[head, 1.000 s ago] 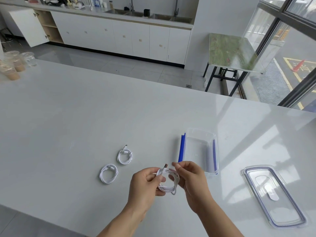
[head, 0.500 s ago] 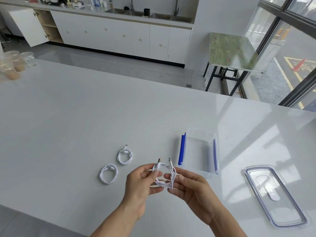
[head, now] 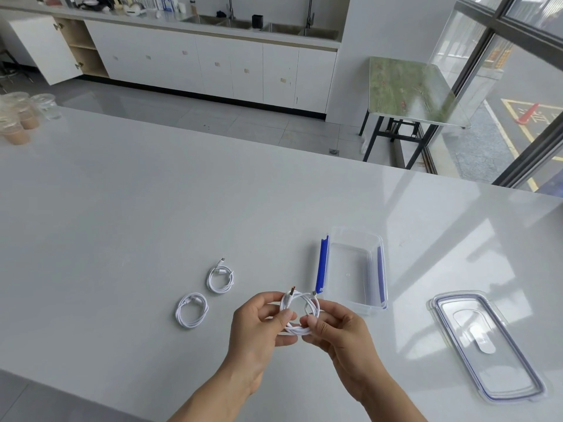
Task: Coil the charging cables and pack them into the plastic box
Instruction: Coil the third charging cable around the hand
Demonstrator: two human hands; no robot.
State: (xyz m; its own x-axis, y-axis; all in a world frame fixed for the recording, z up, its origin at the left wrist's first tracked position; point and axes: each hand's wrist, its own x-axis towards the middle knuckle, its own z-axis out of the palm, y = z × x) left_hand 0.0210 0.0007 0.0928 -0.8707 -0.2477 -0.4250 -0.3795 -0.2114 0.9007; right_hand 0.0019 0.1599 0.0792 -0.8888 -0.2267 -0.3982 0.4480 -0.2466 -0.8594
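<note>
Above the near part of the white table I hold a coiled white charging cable [head: 300,303], both plug ends sticking up. My left hand [head: 259,327] pinches its left side and my right hand [head: 338,330] pinches its lower right. Two more coiled white cables lie on the table to the left, one nearer [head: 192,310] and one farther [head: 220,277]. The clear plastic box [head: 353,295] with blue side clips stands open and holds nothing, just right of the held coil. Its clear lid [head: 484,345] lies flat further right.
Several plastic cups [head: 21,117] with brown drink stand at the table's far left corner. Beyond the table are white cabinets [head: 213,68] and a small green-topped table [head: 411,92] by the window.
The coil has been turned flatter toward me and tidied into a rounder loop. My right fingers have shifted from under the coil to pinching its lower right side.
</note>
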